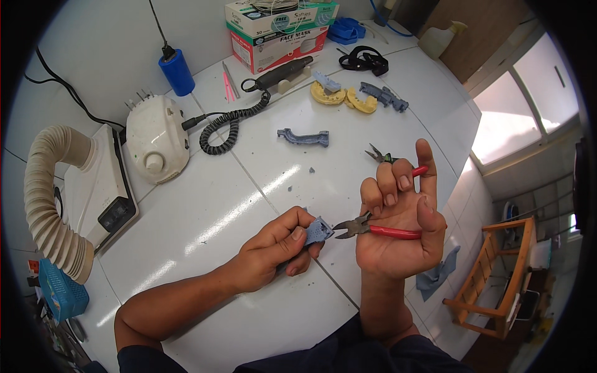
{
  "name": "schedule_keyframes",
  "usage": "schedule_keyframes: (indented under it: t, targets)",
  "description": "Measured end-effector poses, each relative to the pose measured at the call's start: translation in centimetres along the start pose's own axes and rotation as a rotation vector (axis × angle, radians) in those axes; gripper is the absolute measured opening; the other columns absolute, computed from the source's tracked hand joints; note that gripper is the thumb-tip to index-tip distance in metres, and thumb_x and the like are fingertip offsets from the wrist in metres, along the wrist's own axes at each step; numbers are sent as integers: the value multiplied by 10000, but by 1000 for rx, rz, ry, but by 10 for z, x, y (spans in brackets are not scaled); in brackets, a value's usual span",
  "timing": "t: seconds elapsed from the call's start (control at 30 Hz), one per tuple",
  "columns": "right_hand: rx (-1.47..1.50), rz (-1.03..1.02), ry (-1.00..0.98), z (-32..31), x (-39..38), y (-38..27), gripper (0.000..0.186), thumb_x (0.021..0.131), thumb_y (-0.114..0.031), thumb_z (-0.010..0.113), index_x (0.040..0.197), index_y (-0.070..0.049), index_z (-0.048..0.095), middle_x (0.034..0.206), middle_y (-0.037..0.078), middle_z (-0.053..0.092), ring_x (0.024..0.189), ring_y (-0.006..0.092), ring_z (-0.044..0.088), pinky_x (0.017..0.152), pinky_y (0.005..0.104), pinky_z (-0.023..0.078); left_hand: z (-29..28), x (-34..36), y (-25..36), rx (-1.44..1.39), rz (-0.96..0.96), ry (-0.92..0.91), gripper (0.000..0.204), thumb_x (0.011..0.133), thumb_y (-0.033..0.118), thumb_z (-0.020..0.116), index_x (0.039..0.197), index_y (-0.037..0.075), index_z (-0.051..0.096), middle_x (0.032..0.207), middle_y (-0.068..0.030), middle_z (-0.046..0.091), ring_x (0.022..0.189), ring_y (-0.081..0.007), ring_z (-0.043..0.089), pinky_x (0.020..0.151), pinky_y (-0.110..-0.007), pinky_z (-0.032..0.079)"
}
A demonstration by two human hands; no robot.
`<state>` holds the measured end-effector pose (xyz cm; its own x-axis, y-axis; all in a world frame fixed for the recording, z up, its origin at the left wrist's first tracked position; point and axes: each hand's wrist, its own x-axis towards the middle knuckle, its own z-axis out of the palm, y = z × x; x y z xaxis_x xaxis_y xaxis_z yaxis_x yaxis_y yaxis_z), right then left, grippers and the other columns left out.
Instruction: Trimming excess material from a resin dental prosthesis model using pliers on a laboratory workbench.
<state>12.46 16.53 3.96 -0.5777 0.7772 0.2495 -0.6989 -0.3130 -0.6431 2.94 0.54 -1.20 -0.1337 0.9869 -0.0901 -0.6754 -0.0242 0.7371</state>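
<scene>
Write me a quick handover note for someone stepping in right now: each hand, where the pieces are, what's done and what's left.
Left hand: pinching a small blue-grey printed part above the white table.
Right hand: holding red-handled cutters, jaws open, tips just short of the part's edge.
Elsewhere: a second pair of pliers behind the right hand; another blue-grey piece mid-table; two yellow pieces and more blue-grey ones farther back.
Done: small blue-grey specks lie on the table, perhaps offcuts.
Left: the held part is not yet set down; how far it is trimmed cannot be told.
</scene>
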Motion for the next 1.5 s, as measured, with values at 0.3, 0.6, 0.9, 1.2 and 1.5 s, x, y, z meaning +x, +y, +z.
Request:
schedule_keyframes:
  t: [0.3,0.6,0.9,1.2,1.5]
  targets:
    - [-148,-184,-101,11,-14,2,853,768,-236,601,1500,13,242,975,81,371,786,149,386,644,284,354,-2,0,-3,-63,7,-12,288,1113,326,367,1212,60,422,985,-83,525,624,-80,411,653,-264,380]
    - [-164,-176,-131,13,-17,2,853,775,-212,591,1516,-10,219,1000,78,365,807,151,388,669,293,352,2,-2,-4,-114,8,-51,284,1124,311,361,1228,53,419,1027,-62,521,704,-87,449,740,-270,426]
    - [-161,-152,-143,14,-19,2,866,771,-220,604,1518,-13,217,991,69,357,803,149,385,661,296,347,0,-2,-5,-101,13,-59,282,1123,317,363,1222,58,414,1030,-59,523,706,-86,451,738,-268,428]
    - [-198,-149,-184,13,-17,4,847,771,-227,610,1507,-26,242,980,63,354,794,144,381,645,282,345,3,-2,-5,-42,27,-42,237,1125,293,358,1185,68,397,1007,-52,507,706,-88,451,736,-274,433]
    - [-78,-37,-206,3,-6,5,807,794,-246,611,1484,0,271,949,58,358,764,133,374,616,272,335,5,-4,-5,79,35,-29,231,1119,304,360,1162,77,372,992,-54,477,703,-91,447,707,-270,419]
